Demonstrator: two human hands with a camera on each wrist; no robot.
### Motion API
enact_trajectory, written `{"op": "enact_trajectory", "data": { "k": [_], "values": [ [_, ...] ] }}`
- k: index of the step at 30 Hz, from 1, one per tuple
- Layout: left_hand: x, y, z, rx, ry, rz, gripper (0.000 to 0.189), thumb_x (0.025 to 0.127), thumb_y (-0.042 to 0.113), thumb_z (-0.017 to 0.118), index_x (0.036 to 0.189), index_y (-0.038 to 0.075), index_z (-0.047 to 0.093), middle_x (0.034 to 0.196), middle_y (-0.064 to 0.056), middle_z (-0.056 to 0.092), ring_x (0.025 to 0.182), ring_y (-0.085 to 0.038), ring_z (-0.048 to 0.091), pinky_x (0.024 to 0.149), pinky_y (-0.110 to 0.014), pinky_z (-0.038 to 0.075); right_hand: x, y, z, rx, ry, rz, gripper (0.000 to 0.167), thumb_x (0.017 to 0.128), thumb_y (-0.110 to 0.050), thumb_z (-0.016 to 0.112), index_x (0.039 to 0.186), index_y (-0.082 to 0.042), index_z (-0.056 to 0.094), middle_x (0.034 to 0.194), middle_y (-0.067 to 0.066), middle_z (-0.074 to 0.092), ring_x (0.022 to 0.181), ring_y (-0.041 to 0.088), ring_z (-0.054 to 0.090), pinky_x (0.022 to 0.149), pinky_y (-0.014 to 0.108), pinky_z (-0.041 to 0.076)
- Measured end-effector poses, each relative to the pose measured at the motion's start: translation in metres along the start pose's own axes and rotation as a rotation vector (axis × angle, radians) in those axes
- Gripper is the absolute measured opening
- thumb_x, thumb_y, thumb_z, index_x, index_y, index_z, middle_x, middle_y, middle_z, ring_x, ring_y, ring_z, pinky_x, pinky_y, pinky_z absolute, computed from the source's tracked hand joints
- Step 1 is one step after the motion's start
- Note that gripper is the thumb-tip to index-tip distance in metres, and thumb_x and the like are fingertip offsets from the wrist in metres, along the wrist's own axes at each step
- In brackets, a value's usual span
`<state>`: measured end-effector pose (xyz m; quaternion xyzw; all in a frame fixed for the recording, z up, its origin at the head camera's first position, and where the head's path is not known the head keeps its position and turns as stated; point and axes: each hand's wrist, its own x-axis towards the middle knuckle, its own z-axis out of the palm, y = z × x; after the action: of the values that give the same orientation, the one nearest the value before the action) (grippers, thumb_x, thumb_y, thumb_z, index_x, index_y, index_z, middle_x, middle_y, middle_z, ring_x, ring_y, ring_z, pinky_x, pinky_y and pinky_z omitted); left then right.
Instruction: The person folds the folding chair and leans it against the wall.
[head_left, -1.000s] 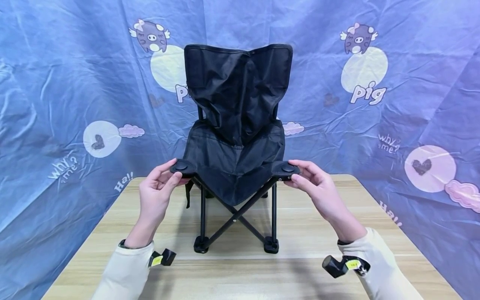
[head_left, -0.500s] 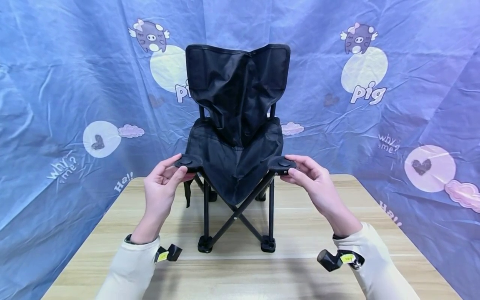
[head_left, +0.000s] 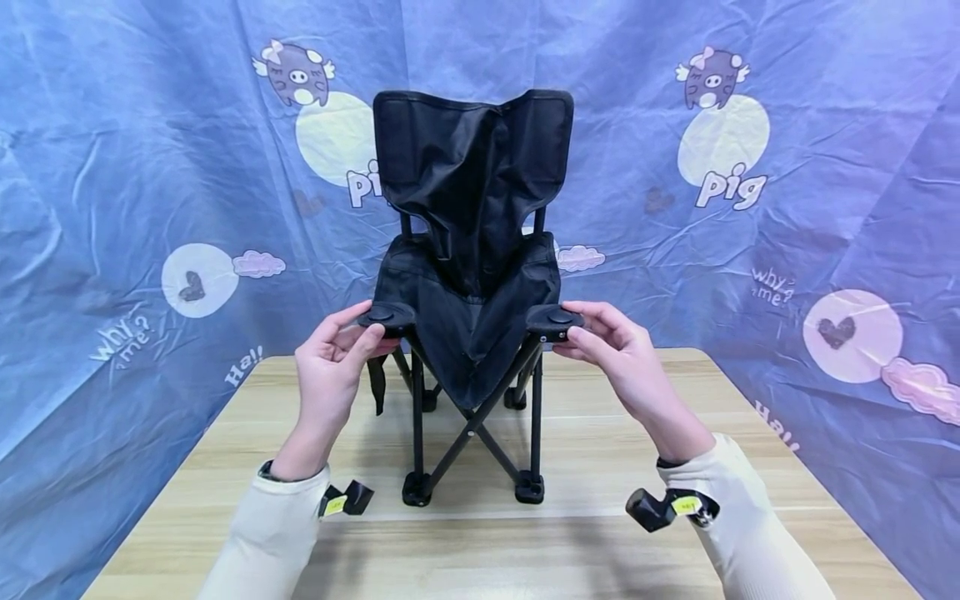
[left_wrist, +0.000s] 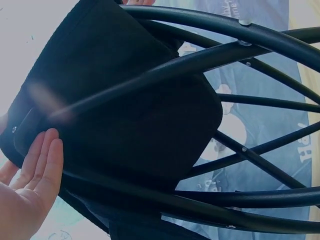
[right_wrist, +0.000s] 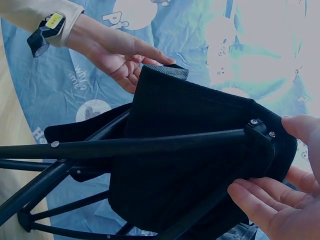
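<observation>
A black folding chair (head_left: 472,333) stands upright and partly unfolded, its fabric seat sagging into a V over crossed metal legs. My left hand (head_left: 335,354) pinches the front left seat corner, thumb on top and fingers beneath. At the front right corner, my right hand (head_left: 618,350) grips in the same way. From below, the left wrist view shows the left fingers (left_wrist: 47,162) against the underside of the dark seat (left_wrist: 135,110). In the right wrist view, the right fingers (right_wrist: 260,200) lie under the corner, near a screwed leg joint (right_wrist: 260,130).
The chair's feet rest on a light wooden table (head_left: 480,550). Behind it hangs a blue curtain (head_left: 637,125) with pig prints. A black strap (head_left: 377,387) dangles at the chair's left side. Small black cameras (head_left: 651,510) are worn on both wrists.
Both hands have moved toward each other and slightly up with the seat corners. The chair has narrowed; its front feet stand closer together and the seat folds deeper.
</observation>
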<state>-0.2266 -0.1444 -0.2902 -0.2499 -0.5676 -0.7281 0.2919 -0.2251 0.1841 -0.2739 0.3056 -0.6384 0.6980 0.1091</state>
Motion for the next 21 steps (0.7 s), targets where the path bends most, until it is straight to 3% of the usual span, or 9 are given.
{"op": "enact_trajectory", "data": {
  "k": [17, 21],
  "values": [
    [0.008, 0.000, 0.014, 0.014, 0.010, 0.009, 0.032, 0.091, 0.011, 0.073, 0.121, 0.000, 0.068, 0.092, -0.005, 0.076, 0.076, -0.018, 0.074, 0.078, -0.031, 0.061, 0.014, -0.005, 0.010, -0.001, 0.004, 0.009, 0.030, 0.100, 0.003, 0.053, 0.129, 0.002, 0.059, 0.105, 0.006, 0.072, 0.090, 0.022, 0.073, 0.084, 0.036, 0.060],
    [0.011, 0.000, 0.019, -0.002, 0.007, 0.015, 0.039, 0.091, 0.011, 0.074, 0.123, -0.009, 0.063, 0.091, -0.004, 0.076, 0.076, -0.018, 0.074, 0.078, -0.032, 0.061, 0.017, -0.007, 0.011, -0.009, 0.009, 0.017, 0.029, 0.099, 0.003, 0.053, 0.128, 0.001, 0.060, 0.102, 0.005, 0.072, 0.089, 0.022, 0.073, 0.083, 0.036, 0.060]
  ]
}}
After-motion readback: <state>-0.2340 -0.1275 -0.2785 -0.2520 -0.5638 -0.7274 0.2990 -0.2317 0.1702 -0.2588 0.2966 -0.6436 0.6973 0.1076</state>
